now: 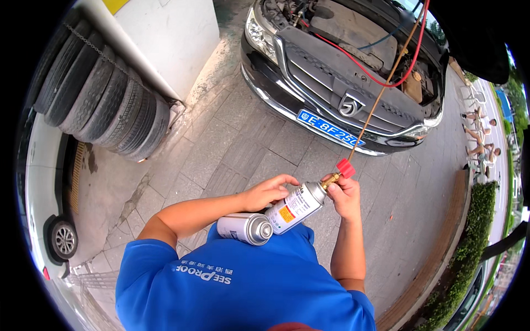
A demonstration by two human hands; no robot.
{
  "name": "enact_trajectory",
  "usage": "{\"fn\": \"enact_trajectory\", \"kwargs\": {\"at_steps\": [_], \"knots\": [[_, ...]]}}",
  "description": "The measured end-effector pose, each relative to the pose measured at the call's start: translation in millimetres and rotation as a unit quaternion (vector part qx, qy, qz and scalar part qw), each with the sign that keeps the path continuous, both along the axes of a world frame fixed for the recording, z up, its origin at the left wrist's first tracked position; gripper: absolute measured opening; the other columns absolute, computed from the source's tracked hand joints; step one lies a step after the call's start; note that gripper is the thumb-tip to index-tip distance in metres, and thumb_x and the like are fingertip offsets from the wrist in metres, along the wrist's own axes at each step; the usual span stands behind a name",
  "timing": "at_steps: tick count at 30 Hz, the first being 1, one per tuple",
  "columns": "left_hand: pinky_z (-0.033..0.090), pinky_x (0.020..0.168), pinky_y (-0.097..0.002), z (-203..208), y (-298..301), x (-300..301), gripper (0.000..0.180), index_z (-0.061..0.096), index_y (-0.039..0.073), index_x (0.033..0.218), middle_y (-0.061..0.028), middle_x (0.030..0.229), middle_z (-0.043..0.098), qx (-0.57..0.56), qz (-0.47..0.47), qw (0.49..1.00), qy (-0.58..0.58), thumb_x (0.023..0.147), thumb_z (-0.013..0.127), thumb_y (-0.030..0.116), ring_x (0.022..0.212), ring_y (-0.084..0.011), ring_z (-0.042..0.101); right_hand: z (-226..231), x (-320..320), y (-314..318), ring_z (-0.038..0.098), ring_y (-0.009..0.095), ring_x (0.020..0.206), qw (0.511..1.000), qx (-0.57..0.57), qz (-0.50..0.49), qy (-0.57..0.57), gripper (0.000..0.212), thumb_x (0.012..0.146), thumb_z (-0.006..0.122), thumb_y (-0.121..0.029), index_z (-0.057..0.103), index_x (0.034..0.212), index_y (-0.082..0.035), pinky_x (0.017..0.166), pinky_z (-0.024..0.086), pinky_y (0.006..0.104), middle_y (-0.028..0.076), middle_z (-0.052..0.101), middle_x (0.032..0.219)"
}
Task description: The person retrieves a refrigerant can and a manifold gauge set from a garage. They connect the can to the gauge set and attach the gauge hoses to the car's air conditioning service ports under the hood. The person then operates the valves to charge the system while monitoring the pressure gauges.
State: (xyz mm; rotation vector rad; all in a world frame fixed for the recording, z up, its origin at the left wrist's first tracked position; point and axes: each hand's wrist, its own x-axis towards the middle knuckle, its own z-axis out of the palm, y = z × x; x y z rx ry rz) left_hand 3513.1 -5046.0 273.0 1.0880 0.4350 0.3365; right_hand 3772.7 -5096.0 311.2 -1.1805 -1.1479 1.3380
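A white spray-style can (pixel 292 212) with a silver top is tilted up to the right in front of my belly. My left hand (pixel 269 193) is curled against its far side, partly hidden by the can. At its top, my right hand (pixel 346 197) grips the brass can tap (pixel 330 180), which carries a red knob (pixel 345 168). From this fitting a thin yellow-brown hose (pixel 381 94) runs up over the car's front. A second white can (pixel 241 228) lies tucked between my left forearm and my blue shirt, its silver end facing right.
A black car (pixel 353 83) stands ahead with its hood raised. A red hose (pixel 364 69) and a blue hose (pixel 383 38) cross its engine bay. Chained tires (pixel 105 94) line the left, beside a white pillar (pixel 165 38). A hedge (pixel 472 237) borders the right; people sit beyond.
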Motion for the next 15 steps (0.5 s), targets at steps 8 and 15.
{"fn": "enact_trajectory", "kwargs": {"at_steps": [8,15], "knots": [[0.045,0.093,-0.042,35,0,-4,0.102,0.034,0.003,0.138,-0.0192,0.12,0.05,0.39,0.137,0.888,0.201,0.057,0.087,0.036,0.111,-0.0392,0.053,-3,-37,11,0.057,0.009,0.081,0.992,-0.007,-0.087,-0.091,0.014,0.088,0.062,-0.007,0.065,0.098,0.002,0.074,0.046,0.025,0.003,0.065,0.089],[0.043,0.094,-0.035,-6,-13,-7,0.073,0.032,-0.002,0.138,-0.02,0.115,0.054,-0.084,0.026,0.99,-0.106,0.083,0.07,0.025,0.11,-0.0252,0.053,9,-15,23,0.057,0.009,0.076,0.996,0.006,0.09,-0.02,0.016,0.086,0.064,-0.007,0.067,0.098,0.004,0.07,0.046,0.0242,0.004,0.066,0.086]]}}
